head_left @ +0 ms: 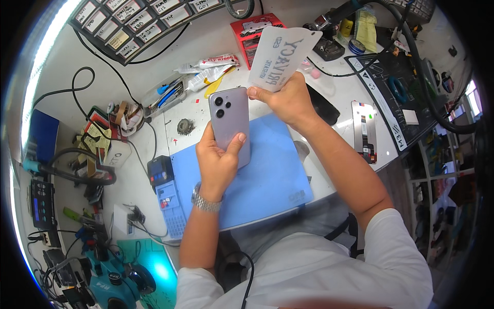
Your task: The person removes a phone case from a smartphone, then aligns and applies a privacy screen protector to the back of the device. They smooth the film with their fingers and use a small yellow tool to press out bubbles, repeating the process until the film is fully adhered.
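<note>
My left hand [218,160] is closed around a light purple phone [230,112], fingers along one edge and thumb on the other. The phone's back faces up, with round camera lenses in its upper corner. Between the fingers of my right hand [289,104] is a pale, translucent screen protector [280,55] with rounded corners and printed lettering. The sheet is raised beyond the phone's top right corner, and my right thumb tip is close to that corner. Beneath both hands lies a blue work mat [262,180].
A dark phone [322,107] lies beyond my right forearm, near a detached screen panel [364,131]. Tubes [211,72] and a red box [252,38] stand at the back. A teal microscope [110,275] is at lower left. A black tool mat [393,98] covers the right side.
</note>
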Demonstrator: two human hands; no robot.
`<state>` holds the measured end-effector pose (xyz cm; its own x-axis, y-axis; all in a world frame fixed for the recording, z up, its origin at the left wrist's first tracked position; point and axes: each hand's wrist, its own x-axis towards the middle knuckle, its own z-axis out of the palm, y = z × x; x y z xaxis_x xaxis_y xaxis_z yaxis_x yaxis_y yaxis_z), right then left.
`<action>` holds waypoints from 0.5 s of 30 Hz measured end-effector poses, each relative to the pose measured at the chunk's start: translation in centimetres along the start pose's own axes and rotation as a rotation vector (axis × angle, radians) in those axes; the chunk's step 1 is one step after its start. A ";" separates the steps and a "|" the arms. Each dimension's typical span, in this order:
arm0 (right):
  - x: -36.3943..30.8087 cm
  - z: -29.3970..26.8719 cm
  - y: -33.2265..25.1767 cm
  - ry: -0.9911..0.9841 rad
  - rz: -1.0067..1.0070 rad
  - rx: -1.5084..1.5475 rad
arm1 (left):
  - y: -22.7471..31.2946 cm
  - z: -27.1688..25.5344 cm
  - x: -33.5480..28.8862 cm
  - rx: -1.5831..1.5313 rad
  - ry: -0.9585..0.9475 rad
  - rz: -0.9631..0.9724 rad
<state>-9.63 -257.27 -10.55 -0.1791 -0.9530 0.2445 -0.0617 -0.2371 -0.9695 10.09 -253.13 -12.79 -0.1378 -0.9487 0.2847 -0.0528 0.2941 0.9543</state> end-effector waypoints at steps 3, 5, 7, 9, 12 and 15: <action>-0.2 0.2 -0.1 0.020 -0.011 0.016 | 0.1 -0.1 -0.1 0.022 -0.016 -0.013; -0.4 0.6 -0.2 0.040 -0.052 0.065 | 0.3 -0.2 -0.2 0.074 -0.036 -0.001; -0.6 0.9 -0.1 0.073 -0.120 0.125 | 0.3 -0.2 -0.2 0.098 -0.048 0.022; -0.7 0.9 0.1 0.073 -0.102 0.109 | 0.2 -0.1 -0.2 0.095 -0.051 0.053; -0.5 0.6 0.6 0.044 -0.152 0.043 | 0.1 0.0 -0.5 0.107 -0.045 0.060; -0.1 0.6 1.3 0.006 -0.237 0.121 | 0.1 0.0 -0.5 0.150 -0.061 0.073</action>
<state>-9.07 -257.56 -11.87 -0.1798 -0.8671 0.4646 0.0148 -0.4747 -0.8800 10.18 -252.59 -12.84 -0.2059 -0.9168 0.3421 -0.1871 0.3800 0.9059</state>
